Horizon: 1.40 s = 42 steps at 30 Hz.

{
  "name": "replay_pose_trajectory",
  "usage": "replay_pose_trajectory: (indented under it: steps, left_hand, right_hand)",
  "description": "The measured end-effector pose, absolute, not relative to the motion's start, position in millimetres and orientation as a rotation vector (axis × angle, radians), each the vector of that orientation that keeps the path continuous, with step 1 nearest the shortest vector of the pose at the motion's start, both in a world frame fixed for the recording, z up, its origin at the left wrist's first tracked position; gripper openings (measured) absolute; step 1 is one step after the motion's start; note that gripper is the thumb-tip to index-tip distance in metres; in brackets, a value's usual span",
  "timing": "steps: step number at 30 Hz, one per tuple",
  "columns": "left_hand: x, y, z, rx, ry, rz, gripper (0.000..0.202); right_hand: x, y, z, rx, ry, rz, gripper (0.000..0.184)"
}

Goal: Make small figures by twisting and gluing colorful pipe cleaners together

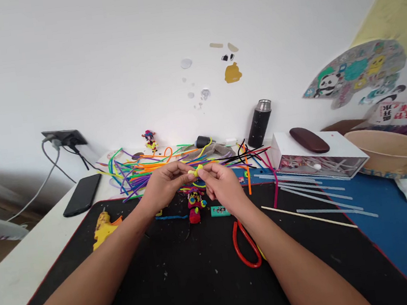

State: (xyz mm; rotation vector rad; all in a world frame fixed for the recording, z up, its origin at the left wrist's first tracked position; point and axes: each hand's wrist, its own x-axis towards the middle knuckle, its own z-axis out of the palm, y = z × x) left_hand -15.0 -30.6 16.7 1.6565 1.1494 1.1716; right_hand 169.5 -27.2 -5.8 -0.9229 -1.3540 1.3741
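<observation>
The pipe-cleaner piece [195, 172] is pale yellow; the pile of stems [142, 172] mixes orange, green, purple, blue and black. The work mat [190, 283] is black with a thin red border, the second mat [395, 233] plain blue. The glue gun [103, 228] is yellow, the tool handles [252, 265] red, the phone [82, 194] black, the flask [259, 128] black with a silver cap.

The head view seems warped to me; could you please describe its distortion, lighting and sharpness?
Head view: wide-angle bending, edges of the black mat splaying toward the lower corners; soft, even light, only faint shadows; white wall glows brightest above the pipe cleaners; yellow piece pinched between left hand and right hand is too small to resolve.
</observation>
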Motion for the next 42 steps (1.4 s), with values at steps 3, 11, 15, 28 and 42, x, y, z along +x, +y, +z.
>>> replay_pose_trajectory:
  steps: [3, 11, 15, 28, 42]
  left_hand:
    - [-19, -30, 15, 1.669, 1.17, 1.15, 0.035]
    - [-27, -27, 13, 1.653, 1.232, 0.982, 0.035]
    - [-30, -27, 17, 1.715, 1.306, 0.9, 0.036]
    - [-34, -35, 38, 1.993, 1.468, 0.641, 0.022]
    - [-32, -29, 30, 1.68, 1.208, 0.885, 0.038]
  right_hand:
    - [169, -25, -10, -0.946, -1.413, 1.302, 0.034]
    - [172, -28, -13, -1.042, -1.63, 1.051, 0.024]
    - [172, -30, -12, -1.049, -1.683, 1.023, 0.022]
    - [166, -28, -20, -1.082, -1.797, 1.128, 0.019]
    - [167, -26, -12, -0.972, -1.467, 1.438, 0.03]
